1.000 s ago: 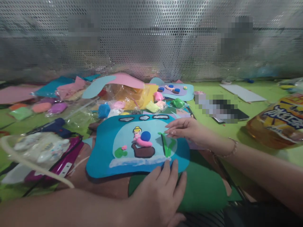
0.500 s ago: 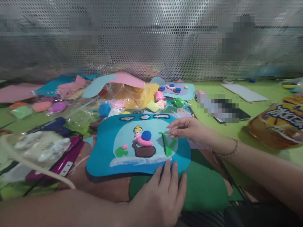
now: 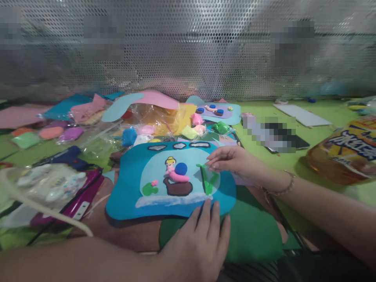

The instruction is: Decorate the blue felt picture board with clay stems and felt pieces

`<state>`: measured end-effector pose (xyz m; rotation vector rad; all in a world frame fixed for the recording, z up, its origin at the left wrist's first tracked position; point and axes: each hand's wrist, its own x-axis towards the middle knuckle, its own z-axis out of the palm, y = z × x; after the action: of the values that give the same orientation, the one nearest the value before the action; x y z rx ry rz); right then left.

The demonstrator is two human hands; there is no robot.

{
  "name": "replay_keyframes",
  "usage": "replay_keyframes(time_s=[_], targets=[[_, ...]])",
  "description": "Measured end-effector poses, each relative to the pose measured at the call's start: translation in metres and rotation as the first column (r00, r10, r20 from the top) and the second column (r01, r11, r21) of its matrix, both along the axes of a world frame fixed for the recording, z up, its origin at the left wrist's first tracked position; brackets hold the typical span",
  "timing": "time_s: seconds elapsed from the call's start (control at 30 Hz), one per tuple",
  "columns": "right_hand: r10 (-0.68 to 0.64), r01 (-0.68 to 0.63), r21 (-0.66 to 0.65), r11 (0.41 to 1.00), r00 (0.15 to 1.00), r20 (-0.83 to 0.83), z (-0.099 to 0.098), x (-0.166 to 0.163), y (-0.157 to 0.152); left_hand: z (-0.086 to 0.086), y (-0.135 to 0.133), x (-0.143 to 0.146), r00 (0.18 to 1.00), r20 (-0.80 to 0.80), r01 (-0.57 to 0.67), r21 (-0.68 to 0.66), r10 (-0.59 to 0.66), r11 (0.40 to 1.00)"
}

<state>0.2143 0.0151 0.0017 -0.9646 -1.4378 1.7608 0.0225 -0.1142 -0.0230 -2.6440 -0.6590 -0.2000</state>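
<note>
A blue foam sheet carries a clay picture on a pale blue panel. On it are a yellow-haired figure with a pink body, a blue clay ball, a brown clay boat shape and a green clay plant. My right hand hovers at the plant's top, thumb and fingertips drawn together; what they pinch, if anything, I cannot make out. My left hand lies with fingers stretched at the picture's lower edge, over a dark green foam sheet.
Bagged clay lumps and coloured foam sheets lie behind the picture. On the left are a blue glue gun and a magenta power strip. A drink bottle lies at right. A perforated metal screen stands behind.
The whole view has shifted very slightly. Both hands stay in nearly the same place over the picture.
</note>
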Motion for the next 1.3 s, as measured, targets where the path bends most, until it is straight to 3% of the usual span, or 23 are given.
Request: replay_keyframes(time_s=[0.23, 0.5, 0.83, 1.07, 1.2, 1.3], targets=[[-0.060, 0.060, -0.052, 0.997, 0.998, 0.004, 0.001, -0.003, 0.002, 0.004, -0.012, -0.008, 0.999, -0.041, -0.031, 0.094, 0.035, 0.995], [-0.048, 0.049, -0.122, 0.991, 0.999, 0.013, 0.006, -0.006, -0.003, -0.001, -0.022, -0.017, 0.983, -0.069, -0.162, 0.115, 0.171, 0.980], [-0.078, 0.080, 0.134, 0.988, 0.997, -0.021, 0.001, 0.000, 0.001, 0.001, -0.015, -0.009, 0.991, -0.081, -0.098, 0.051, 0.102, 0.994], [-0.074, 0.078, 0.124, 0.989, 0.997, -0.038, 0.001, -0.002, 0.002, 0.001, -0.003, -0.003, 0.998, -0.002, -0.061, -0.022, 0.061, 0.998], [-0.086, 0.079, 0.127, 0.989, 0.995, 0.050, 0.006, -0.002, -0.001, 0.003, -0.001, -0.002, 0.993, -0.020, -0.115, -0.091, 0.113, 0.989], [-0.060, 0.025, 0.202, 0.979, 0.984, 0.169, 0.011, -0.002, -0.003, 0.004, -0.003, -0.002, 0.988, -0.003, -0.152, -0.113, 0.152, 0.982]])
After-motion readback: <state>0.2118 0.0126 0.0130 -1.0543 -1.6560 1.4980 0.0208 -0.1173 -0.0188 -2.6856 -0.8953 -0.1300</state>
